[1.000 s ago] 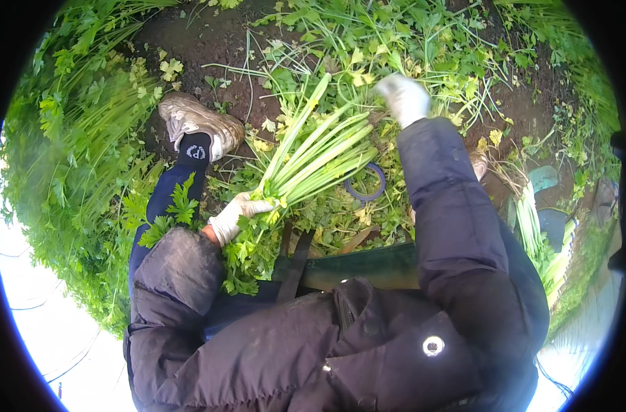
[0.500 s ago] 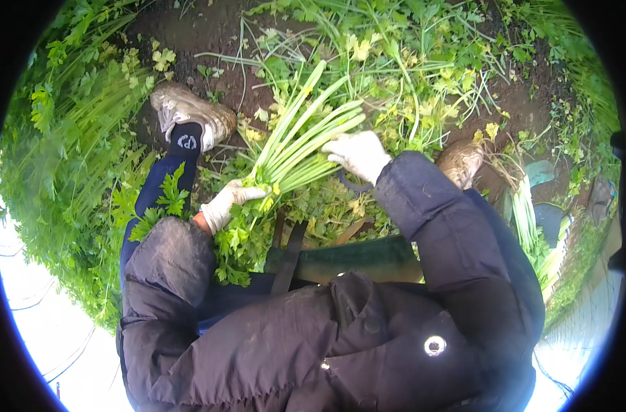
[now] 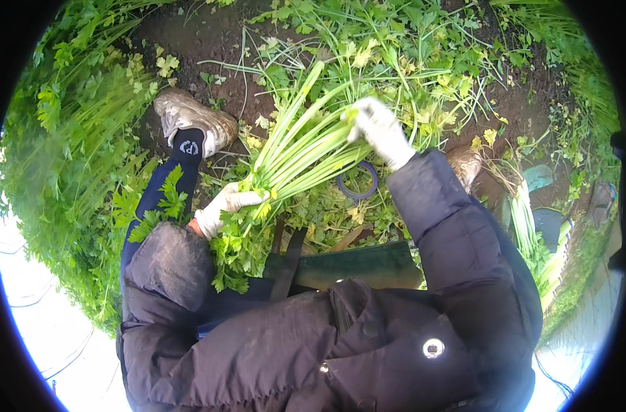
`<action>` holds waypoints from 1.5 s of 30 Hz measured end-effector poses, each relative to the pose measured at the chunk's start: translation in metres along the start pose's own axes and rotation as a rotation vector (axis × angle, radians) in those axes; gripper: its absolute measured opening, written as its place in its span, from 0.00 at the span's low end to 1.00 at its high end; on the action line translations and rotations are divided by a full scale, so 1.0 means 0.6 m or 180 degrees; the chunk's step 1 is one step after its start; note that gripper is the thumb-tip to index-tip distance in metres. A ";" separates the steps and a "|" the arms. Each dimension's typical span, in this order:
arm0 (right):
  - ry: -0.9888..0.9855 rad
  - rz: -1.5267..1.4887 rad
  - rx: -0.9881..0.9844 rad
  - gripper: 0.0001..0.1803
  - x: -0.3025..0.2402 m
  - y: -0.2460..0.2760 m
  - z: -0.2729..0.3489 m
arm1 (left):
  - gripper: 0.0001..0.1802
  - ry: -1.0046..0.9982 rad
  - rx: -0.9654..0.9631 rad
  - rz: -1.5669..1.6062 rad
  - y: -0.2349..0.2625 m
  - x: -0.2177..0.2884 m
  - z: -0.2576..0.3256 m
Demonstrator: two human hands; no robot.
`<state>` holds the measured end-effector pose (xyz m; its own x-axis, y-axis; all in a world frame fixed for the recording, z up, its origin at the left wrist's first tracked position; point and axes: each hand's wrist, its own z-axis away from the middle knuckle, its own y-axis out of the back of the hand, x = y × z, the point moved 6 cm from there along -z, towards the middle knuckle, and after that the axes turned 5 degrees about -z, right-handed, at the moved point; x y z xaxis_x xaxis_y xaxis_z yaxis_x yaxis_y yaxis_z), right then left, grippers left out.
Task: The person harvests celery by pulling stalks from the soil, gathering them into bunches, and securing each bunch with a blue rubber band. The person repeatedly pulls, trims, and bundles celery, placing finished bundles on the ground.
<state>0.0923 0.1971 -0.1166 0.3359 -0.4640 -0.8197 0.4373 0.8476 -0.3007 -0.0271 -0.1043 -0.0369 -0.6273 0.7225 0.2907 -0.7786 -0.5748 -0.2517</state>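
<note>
A fanned bunch of green celery point(image 3: 304, 159) lies across the middle, its cut stalk ends up and to the right, its leaves down by my lap. My left hand point(image 3: 223, 207), in a whitish glove, is closed round the bunch just above the leaves. At the upper right ends of the stalks is my gloved right hand point(image 3: 380, 130), its fingers curled in on a stalk end; slight blur softens them. Just below that hand, a dark purple ring point(image 3: 375, 180), like a roll of tape, rests on the leaf litter.
Tall celery plants point(image 3: 59, 165) stand at the left. Loose leaves and thin stalks point(image 3: 423, 62) cover the soil ahead. My muddy left shoe point(image 3: 192, 118) and right shoe point(image 3: 464, 168) flank the bunch. More celery point(image 3: 523, 216) lies at the right, beside a dark green piece point(image 3: 538, 176).
My right hand has moved up and slightly right, toward the stalk ends. More of the purple ring now shows. My left hand keeps its hold on the bunch with little movement.
</note>
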 end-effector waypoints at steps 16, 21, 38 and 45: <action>0.0670 0.2747 0.0703 0.32 -0.083 0.002 -0.089 | 0.21 -0.0010 0.0142 -0.0173 -0.003 -0.018 -0.015; 0.0208 0.3325 0.0338 0.38 -0.064 -0.054 -0.167 | 0.21 -0.0187 0.0290 -0.0659 -0.009 -0.016 -0.018; 0.0319 -0.0057 0.1399 0.30 -0.109 0.050 -0.165 | 0.23 -0.0411 0.0566 -0.1894 -0.002 -0.012 -0.016; 0.0971 0.4624 -0.1603 0.47 -0.101 -0.185 -0.192 | 0.26 -0.0416 0.1054 -0.3247 -0.015 0.010 0.006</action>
<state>-0.0726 0.1608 -0.0899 0.0037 0.8099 -0.5865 -0.4323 0.5302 0.7294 -0.0241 -0.0960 -0.0292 0.3377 0.8841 0.3231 -0.8878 0.1852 0.4212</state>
